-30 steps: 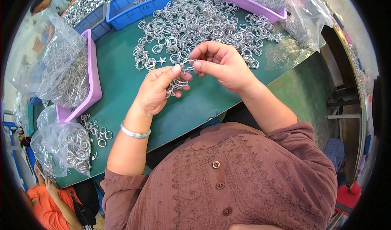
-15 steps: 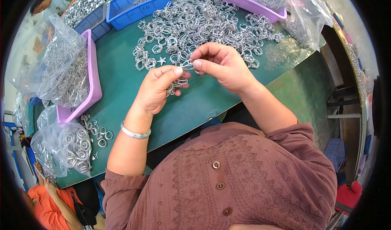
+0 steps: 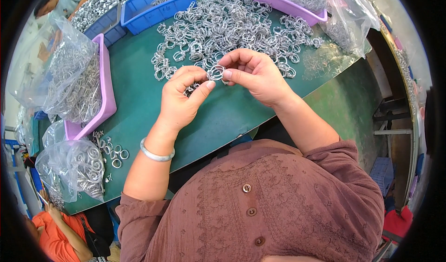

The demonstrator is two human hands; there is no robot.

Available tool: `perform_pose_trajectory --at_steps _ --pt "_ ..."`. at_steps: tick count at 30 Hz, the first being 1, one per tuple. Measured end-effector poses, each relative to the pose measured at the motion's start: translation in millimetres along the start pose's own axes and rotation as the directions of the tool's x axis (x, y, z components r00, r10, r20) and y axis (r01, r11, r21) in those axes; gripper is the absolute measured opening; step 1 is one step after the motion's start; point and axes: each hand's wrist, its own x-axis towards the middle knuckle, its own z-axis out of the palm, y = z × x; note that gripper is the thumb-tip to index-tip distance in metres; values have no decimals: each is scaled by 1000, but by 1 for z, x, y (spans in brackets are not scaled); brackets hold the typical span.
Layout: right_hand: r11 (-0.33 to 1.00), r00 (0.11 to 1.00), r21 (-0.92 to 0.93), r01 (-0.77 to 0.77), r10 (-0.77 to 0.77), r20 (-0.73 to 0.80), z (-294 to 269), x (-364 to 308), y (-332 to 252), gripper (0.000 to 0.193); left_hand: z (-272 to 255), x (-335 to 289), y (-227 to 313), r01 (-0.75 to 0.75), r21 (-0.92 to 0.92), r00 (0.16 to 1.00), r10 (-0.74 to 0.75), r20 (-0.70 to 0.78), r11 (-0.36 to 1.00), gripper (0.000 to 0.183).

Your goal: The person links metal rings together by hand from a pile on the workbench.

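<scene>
My right hand (image 3: 259, 78) pinches a silvery metal ring (image 3: 217, 71) between thumb and fingers. My left hand (image 3: 180, 99) meets it from the other side, its thumb tip and forefinger at the ring's edge. More small metal rings (image 3: 191, 90) are tucked in the curled fingers of the left hand, mostly hidden. Just beyond both hands lies a large loose pile of silvery rings (image 3: 223, 23) on the green tabletop (image 3: 139, 95).
Left stands a purple tray (image 3: 109, 85) with a plastic bag of rings (image 3: 76, 81). Nearer sits a bag of spiral metal pieces (image 3: 86, 169) beside loose rings (image 3: 116, 155). Blue bins (image 3: 160, 9) and another purple tray (image 3: 288, 4) stand behind. Two people work at left.
My left hand has turned, its thumb now pointing up to the ring. The ring now faces me, upright between both hands. A star-shaped piece by the pile's edge is now hidden.
</scene>
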Motion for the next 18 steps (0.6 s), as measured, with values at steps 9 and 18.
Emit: perform_pose_trajectory --at_steps 9,18 --pt "999 999 25 42 -42 6 1 -1 -2 22 0 0 2 21 12 1000 -21 -6 1000 15" --pt "998 998 26 53 -54 38 0 -1 -2 24 1 1 5 47 -1 999 -47 -14 999 15"
